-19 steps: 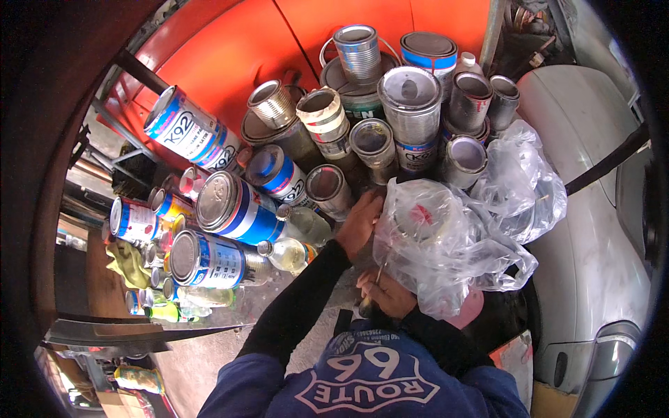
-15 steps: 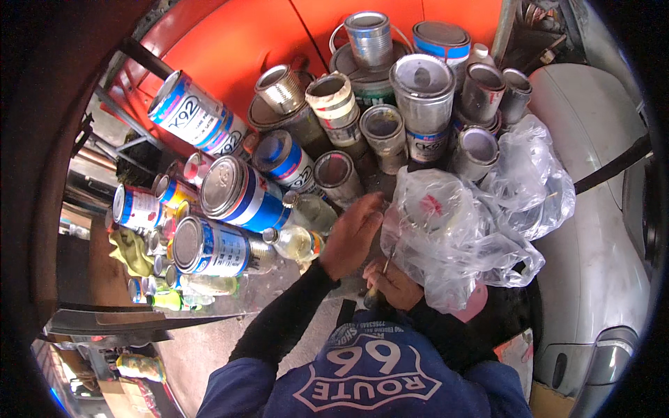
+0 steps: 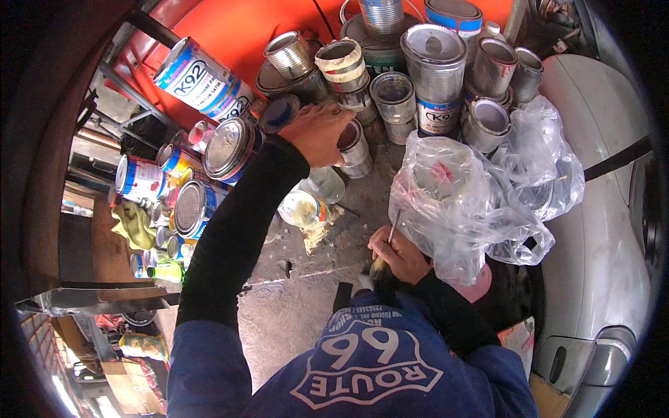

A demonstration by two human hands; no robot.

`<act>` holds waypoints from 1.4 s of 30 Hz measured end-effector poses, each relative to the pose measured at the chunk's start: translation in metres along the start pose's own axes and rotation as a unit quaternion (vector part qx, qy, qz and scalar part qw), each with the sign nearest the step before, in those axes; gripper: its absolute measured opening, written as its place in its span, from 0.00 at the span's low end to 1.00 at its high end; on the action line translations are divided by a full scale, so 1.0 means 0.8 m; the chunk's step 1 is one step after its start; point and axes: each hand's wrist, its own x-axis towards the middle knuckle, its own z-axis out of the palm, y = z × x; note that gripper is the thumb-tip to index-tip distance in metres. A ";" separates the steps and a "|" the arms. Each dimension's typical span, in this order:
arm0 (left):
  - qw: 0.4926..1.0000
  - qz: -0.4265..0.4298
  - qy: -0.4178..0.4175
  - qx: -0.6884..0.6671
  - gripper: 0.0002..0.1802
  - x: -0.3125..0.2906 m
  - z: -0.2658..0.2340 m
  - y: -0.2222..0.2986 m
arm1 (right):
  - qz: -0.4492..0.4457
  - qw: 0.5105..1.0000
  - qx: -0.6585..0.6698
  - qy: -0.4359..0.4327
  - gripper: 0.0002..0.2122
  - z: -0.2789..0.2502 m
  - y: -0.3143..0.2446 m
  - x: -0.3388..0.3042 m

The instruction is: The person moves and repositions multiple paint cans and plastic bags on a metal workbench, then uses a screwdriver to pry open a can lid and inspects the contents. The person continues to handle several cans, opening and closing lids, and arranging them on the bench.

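Small open metal tin: left hand clamps rim from above; lift straight, avoid neighbour cans. Right hand fisted round thin metal tool; keep tip clear of plastic bag.

A big orange wall stands at the back. The floor is grey, rough and stained — daylight falls on it. A pale grey car sits on the right side. On the left, dark metal shelves hold clutter.
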 end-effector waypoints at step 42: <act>0.812 0.054 0.167 -0.556 0.41 -0.074 -0.118 -0.005 | 0.019 1.000 -0.016 -0.009 0.10 0.001 0.004 0.002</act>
